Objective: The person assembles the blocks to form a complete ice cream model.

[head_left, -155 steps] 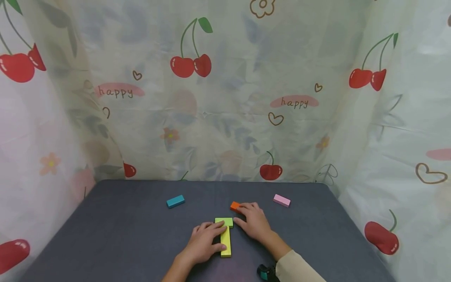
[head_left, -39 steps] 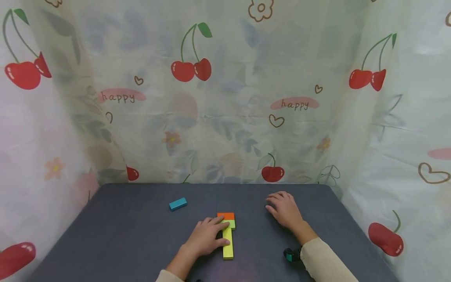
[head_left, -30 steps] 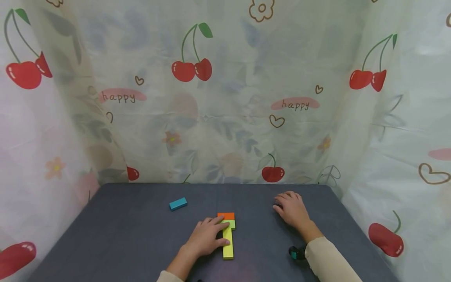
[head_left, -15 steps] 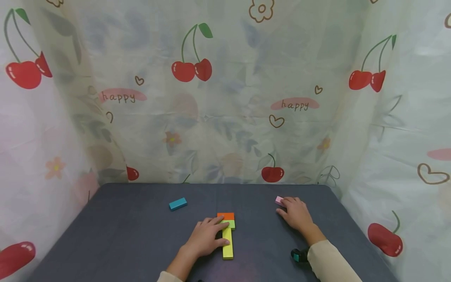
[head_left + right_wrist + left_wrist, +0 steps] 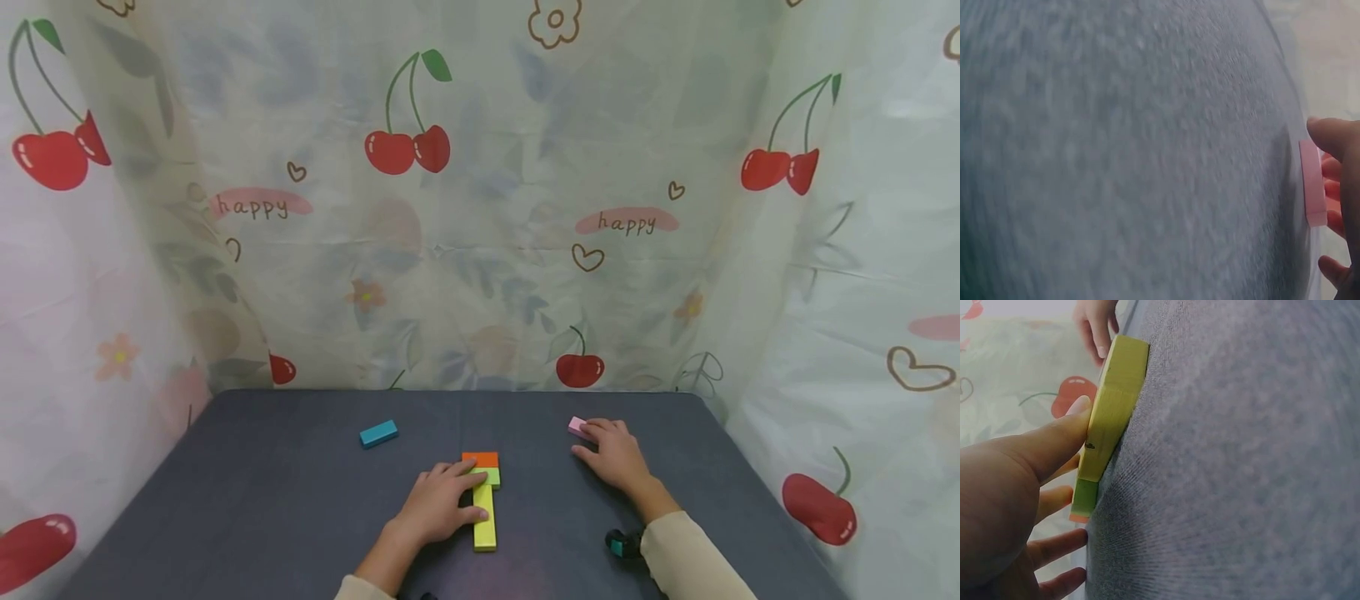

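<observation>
My left hand lies over a row of wooden blocks, its fingertips on the orange block and green block. Its thumb touches the long yellow block, whose side shows in the left wrist view. The yellow block runs toward me from the green one, which lies against the orange. On the right, the fingertips of my right hand are on a pink block and hide its right end. In the right wrist view its fingers lie behind the pink block, the thumb apart from its near face.
A blue block lies at the back left of the dark grey table. Cherry-printed curtains hang behind the table and at both sides. A black strap-like device is on the right wrist.
The orange block has come against the green one. My right hand has moved to the pink block, which has shifted slightly left with it. My left hand has hardly moved.
</observation>
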Demonstrator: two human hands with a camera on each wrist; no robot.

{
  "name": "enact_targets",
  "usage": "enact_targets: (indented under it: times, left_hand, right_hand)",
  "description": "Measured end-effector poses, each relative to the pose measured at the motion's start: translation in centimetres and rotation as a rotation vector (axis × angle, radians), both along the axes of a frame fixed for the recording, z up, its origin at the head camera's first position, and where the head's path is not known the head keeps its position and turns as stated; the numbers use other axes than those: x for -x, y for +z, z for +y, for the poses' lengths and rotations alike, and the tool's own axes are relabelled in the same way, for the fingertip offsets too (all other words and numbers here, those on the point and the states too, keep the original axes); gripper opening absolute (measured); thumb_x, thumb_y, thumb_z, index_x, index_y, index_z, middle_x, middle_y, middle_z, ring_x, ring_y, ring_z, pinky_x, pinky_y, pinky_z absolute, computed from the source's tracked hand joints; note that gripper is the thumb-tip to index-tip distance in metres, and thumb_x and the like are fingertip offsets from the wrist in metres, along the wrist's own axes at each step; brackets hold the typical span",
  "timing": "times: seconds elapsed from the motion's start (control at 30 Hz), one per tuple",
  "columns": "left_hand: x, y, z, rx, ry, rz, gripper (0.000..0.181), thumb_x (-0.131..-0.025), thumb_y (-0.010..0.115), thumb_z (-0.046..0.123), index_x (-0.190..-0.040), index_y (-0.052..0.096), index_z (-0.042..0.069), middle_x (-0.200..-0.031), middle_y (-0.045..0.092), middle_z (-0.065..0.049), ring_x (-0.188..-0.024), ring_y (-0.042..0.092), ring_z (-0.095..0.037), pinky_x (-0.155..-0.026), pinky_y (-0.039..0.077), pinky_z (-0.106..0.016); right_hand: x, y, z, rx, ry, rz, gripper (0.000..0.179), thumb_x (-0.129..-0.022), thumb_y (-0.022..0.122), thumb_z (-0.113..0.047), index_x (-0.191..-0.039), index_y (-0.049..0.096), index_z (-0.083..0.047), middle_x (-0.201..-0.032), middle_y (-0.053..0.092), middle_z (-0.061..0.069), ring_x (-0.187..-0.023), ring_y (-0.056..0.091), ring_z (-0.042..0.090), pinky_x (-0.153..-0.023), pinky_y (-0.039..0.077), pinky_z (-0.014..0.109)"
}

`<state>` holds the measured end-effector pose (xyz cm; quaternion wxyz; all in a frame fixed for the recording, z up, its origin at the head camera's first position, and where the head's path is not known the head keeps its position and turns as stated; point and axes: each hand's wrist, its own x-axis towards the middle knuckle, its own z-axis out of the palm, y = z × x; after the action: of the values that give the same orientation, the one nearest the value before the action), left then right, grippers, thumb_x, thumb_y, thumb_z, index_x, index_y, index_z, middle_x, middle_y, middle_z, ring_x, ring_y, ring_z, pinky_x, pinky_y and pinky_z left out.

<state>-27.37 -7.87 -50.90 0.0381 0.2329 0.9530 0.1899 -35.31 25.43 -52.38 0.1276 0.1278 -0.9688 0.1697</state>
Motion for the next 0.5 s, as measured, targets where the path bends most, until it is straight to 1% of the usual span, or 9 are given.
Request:
enact_targets:
  times: [0.33, 0.5]
  left_hand:
    - [-0.1, 0.0, 0.1, -0.008, 0.003, -0.002, 0.06, -0.085, 0.067, 0.055, -0.137, 0.059, 0.028, -0.146, 0.047, -0.002, -0.126, 0.045, -0.031, -0.095, 0.038, -0.055]
    - [0.1, -0.1, 0.0, -0.012, 0.002, -0.001, 0.06, -0.085, 0.067, 0.055, -0.137, 0.058, 0.028, -0.146, 0.046, -0.002, -0.126, 0.045, -0.03, -0.095, 0.037, -0.056]
  right_hand:
    - [0.2, -0.1, -2.2, 0.017, 0.031, -0.01, 0.049, -0.087, 0.072, -0.036, -0.127, 0.066, -0.008, -0.127, 0.06, 0.009, -0.111, 0.049, 0.031, -0.094, 0.038, 0.055]
    - [0.1, -0.1, -3.5, 0.023, 0.053, -0.002, 0.048, -0.087, 0.072, -0.036, -0.127, 0.066, -0.009, -0.127, 0.06, 0.007, -0.112, 0.049, 0.031, -0.094, 0.039, 0.053]
